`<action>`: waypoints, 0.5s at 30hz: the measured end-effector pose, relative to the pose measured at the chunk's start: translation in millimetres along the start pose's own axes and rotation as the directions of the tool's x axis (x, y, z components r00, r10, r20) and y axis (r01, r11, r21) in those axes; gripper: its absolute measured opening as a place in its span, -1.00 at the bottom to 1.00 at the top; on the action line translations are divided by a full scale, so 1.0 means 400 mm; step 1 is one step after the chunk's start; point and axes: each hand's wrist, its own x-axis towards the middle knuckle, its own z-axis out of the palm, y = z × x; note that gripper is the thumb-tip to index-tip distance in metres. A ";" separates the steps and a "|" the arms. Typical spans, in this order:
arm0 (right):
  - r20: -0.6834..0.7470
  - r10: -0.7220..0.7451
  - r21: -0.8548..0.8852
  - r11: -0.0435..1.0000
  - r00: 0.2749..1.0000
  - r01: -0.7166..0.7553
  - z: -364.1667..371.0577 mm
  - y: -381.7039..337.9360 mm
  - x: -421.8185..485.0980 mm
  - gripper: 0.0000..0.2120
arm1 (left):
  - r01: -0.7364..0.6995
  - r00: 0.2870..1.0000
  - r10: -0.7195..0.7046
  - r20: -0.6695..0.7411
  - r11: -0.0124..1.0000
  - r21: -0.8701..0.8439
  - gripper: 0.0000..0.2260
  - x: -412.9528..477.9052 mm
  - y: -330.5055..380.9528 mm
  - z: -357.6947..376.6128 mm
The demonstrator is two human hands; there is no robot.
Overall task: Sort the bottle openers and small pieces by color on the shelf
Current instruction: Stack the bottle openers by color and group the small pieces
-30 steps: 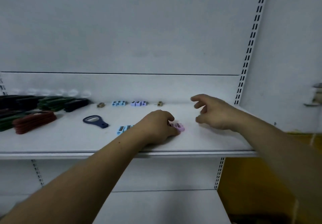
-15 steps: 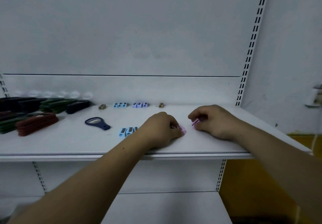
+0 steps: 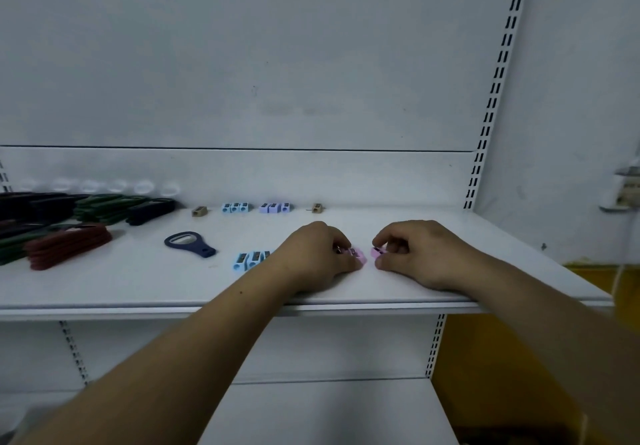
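- Palm-down left hand (image 3: 317, 254) near the front of the white metal shelf (image 3: 138, 289), knuckles raised, forearm laid across the front edge.
- Fingers of that hand curled tight, tips and thumb pinching a small pink plastic block (image 3: 358, 257) down at the shelf surface; block mostly hidden, only its right end showing.
- Just beside it, right hand (image 3: 422, 254), also knuckles up, heel resting on the shelf, forearm running off to the lower right.
- Thumb and bent forefinger closed in a narrow pinch on a second pink block (image 3: 376, 252), remaining fingers tucked under the palm.
- Both pink pieces between the two hands, a slim gap separating them; whether the second one touches the shelf, impossible to tell.
- Cluster of light blue blocks (image 3: 251, 260) just left of the left wrist, partly covered by it.
- Further left, lying flat and alone, a navy blue plastic bottle opener (image 3: 188, 244).
- Along the back wall, left to right: a tan block (image 3: 200, 211), a row of three pale blue blocks (image 3: 235, 207), a row of three lilac blocks (image 3: 275, 207), another tan piece (image 3: 317, 207).
- At the far left, stacked openers grouped by colour: dark red stack (image 3: 69, 245) nearest the front, green stack (image 3: 104, 206) and dark navy stack (image 3: 150, 211) behind it, blackish ones at the edge of view.
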 end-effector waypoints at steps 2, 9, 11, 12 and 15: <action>0.026 -0.008 -0.042 0.999 1.000 0.009 -0.001 -0.012 0.000 -0.80 | 0.001 1.000 -0.001 0.000 1.000 -0.005 -0.63 -0.002 0.000 -0.001; 0.011 -0.028 -0.041 0.999 1.000 0.029 0.012 -0.031 0.015 -0.81 | 0.026 1.000 -0.026 0.018 1.000 -0.013 -0.51 -0.009 0.004 -0.006; 0.014 -0.032 -0.025 0.999 0.999 0.033 0.012 -0.029 0.017 -0.70 | 0.035 0.999 -0.035 0.009 0.998 -0.045 -0.46 -0.022 -0.003 -0.018; 0.029 -0.040 -0.018 0.999 0.999 0.041 0.010 -0.031 0.017 -0.63 | 0.027 1.000 -0.028 -0.015 0.998 -0.055 -0.48 -0.033 -0.012 -0.032; 0.114 -0.071 -0.027 0.997 0.991 0.074 0.014 -0.056 0.027 -0.50 | 0.011 0.995 -0.009 -0.101 1.000 0.023 -0.53 -0.072 -0.076 -0.092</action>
